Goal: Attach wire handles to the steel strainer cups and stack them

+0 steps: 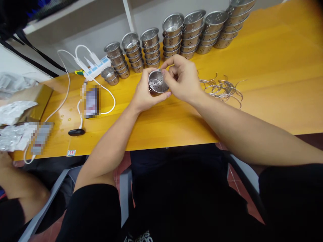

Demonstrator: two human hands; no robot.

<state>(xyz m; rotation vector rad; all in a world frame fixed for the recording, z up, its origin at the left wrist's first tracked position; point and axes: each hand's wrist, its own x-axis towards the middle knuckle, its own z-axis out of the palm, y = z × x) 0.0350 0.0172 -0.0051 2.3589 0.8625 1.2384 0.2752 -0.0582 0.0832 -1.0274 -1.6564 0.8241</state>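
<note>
Steel perforated cup (158,84), one: left hand (144,90) curled around it, apparently for steadiness; right hand (183,79) pinching at its rim, item gripped unclear.

The yellow surface (156,134) is brightly lit, paler toward its right end; mosaic (coarse squares) covers two devices (92,102) on its left part, and beyond its far-right corner the picture darkens.

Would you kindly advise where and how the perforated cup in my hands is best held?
I'd cradle the cup around its outer wall from the left, as the left hand does: the wall is round, and this leaves the rim to the right hand.
</note>
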